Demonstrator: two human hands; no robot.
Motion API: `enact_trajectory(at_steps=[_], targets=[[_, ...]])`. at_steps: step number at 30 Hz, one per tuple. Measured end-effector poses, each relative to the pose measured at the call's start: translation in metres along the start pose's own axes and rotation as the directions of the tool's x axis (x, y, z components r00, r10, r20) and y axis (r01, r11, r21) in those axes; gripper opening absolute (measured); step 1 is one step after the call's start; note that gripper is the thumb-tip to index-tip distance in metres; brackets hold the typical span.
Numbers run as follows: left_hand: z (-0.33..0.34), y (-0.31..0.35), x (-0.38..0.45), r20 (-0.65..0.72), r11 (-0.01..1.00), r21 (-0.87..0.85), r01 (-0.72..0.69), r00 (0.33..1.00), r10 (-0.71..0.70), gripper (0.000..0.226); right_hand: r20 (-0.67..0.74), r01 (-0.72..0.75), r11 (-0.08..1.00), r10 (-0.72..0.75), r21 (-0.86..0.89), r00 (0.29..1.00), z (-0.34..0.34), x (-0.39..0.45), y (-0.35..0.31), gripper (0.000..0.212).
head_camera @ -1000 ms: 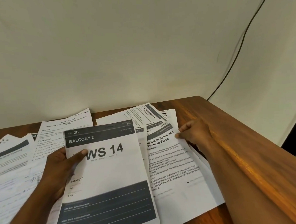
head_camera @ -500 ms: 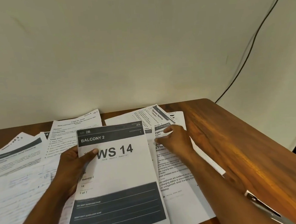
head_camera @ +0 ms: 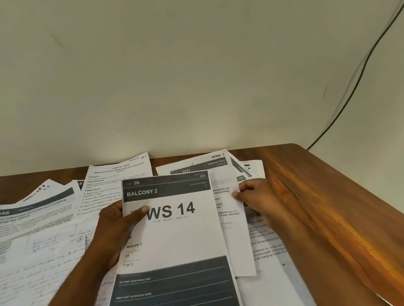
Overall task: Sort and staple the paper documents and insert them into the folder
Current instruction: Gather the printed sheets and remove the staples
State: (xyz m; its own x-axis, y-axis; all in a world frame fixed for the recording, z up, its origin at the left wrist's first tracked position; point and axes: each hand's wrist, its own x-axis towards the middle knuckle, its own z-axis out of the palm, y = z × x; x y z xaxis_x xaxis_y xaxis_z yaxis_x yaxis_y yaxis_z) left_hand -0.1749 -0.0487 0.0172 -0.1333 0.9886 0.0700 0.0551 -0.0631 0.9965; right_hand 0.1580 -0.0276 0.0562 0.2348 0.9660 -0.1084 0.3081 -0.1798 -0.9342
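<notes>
The "WS 14" sheet (head_camera: 174, 225), headed "BALCONY 2" in a dark band, lies at the middle of the wooden table (head_camera: 342, 215), on top of other loose pages. The left hand (head_camera: 115, 226) grips its left edge, thumb curled over the printed face beside the big letters and fingers tucked beneath. Just right of this sheet, partly under its right edge, sits a white page (head_camera: 231, 222) with faint, blurred print; the right hand (head_camera: 253, 197) pinches that page's right edge between thumb and curled fingers. Under and to the right of that page lie more printed sheets (head_camera: 271, 255), spreading toward the table's bare right side. Behind the "WS 14" sheet, a page of typed instructions (head_camera: 117, 177) leans toward the wall (head_camera: 191, 70). To the left of the "WS 14" sheet lie a page marked "2946" (head_camera: 29, 210) and handwritten pages (head_camera: 37, 257). A dark cable (head_camera: 357, 79) runs down the wall, well to the right.
</notes>
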Motion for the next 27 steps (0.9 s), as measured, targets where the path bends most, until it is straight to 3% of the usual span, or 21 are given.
enact_trajectory(at_steps=[3,10,13,18,22,27], targets=[[0.001,0.002,-0.002,0.003,1.000,-0.028,-0.003,1.000,0.003,0.026,0.063,-0.065,0.997,0.062,0.041,0.996,-0.021,0.003,0.000,0.017],[0.001,0.002,0.000,0.001,1.000,-0.027,0.003,1.000,-0.003,0.028,0.142,-0.047,0.997,0.038,0.058,0.989,-0.035,0.009,0.002,0.015],[0.000,0.001,-0.001,0.005,0.999,-0.033,-0.002,1.000,0.003,0.027,0.131,-0.024,0.998,0.015,0.062,0.991,-0.032,0.007,0.001,0.016],[0.001,0.003,-0.002,0.018,0.998,-0.056,-0.002,1.000,0.003,0.025,0.097,0.040,0.994,-0.049,0.098,0.994,-0.011,0.002,-0.001,0.039],[0.001,0.003,-0.002,0.020,0.999,-0.053,0.006,1.000,-0.005,0.028,0.070,0.117,0.980,-0.130,0.163,0.989,0.010,-0.004,0.001,0.024],[0.001,0.004,-0.003,0.035,0.997,-0.082,0.002,0.999,0.000,0.027,-0.050,0.174,0.964,-0.167,0.200,0.985,0.022,-0.004,-0.006,0.028]])
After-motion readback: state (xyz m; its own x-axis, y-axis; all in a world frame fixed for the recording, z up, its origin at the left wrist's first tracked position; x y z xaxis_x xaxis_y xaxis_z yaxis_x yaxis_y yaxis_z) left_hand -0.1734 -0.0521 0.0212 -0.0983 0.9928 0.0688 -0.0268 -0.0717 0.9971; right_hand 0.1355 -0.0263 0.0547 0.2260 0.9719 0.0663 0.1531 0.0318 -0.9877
